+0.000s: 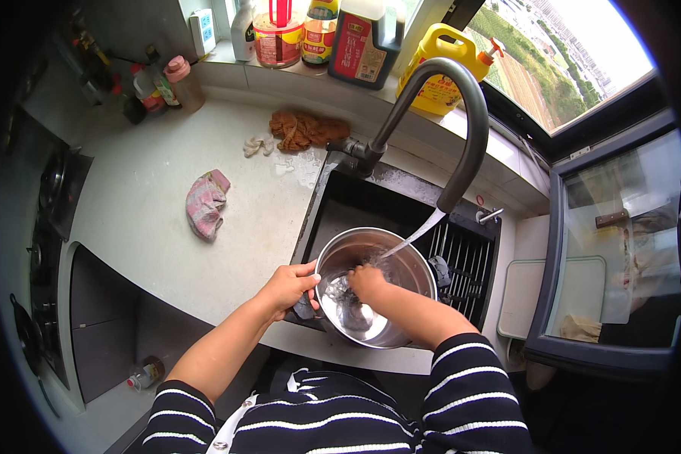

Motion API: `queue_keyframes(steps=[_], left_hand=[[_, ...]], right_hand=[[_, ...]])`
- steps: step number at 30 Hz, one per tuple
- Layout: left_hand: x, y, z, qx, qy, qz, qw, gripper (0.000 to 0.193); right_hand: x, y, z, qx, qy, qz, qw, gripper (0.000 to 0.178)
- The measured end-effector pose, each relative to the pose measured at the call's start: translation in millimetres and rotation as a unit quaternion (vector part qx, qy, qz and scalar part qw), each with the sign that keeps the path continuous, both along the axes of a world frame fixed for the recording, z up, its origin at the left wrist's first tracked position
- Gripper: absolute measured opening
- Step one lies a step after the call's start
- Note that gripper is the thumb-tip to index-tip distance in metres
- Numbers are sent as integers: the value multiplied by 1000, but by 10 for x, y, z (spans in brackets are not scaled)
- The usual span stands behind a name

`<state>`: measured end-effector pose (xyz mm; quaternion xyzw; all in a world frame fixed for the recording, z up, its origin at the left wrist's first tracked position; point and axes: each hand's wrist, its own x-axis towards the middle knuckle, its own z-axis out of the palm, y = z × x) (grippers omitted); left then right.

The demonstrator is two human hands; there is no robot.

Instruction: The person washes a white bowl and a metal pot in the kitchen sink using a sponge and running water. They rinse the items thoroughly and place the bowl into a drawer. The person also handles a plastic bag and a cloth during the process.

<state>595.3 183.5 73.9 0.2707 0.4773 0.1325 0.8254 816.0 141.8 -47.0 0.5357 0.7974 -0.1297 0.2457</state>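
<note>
A round stainless steel pot (pixel 342 248) is tilted over the near part of the black sink (pixel 344 203). At its left rim, my left hand (pixel 293 287) grips the edge, thumb on top and fingers down the outside. My right hand (pixel 366 283) reaches inside, fingers curled low near the bottom. Something greyish shows beneath those fingers, too blurred by water and glare to name. From the dark gooseneck faucet (pixel 474 121), a stream of water (pixel 416 233) runs into the pot beside my right hand.
A dark drying rack (pixel 461 265) lies in the sink's right side. Left on the counter are a pink cloth (pixel 206 206) and a brown rag (pixel 303 130). Bottles and a yellow jug (pixel 436 72) line the sill. An open window sash (pixel 620 242) juts in at right.
</note>
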Motion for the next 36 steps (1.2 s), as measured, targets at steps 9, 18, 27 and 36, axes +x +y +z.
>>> queue_keyframes(steps=[9,18,27,36], left_hand=[[102,70,69,-26,50,30,998,34],[98,75,123,0,47,-6,999,45],[227,301,-120,-59,47,-5,997,37],[300,448,-240,-76,113,-60,989,25]], right_hand=[[-382,-48,797,-476,487,-429,593,47],[-55,817,118,143,455,-834,277,30],[-373,-61,1315,-283,526,-469,651,37],[479,-539,1624,-34,274,-192,942,43]])
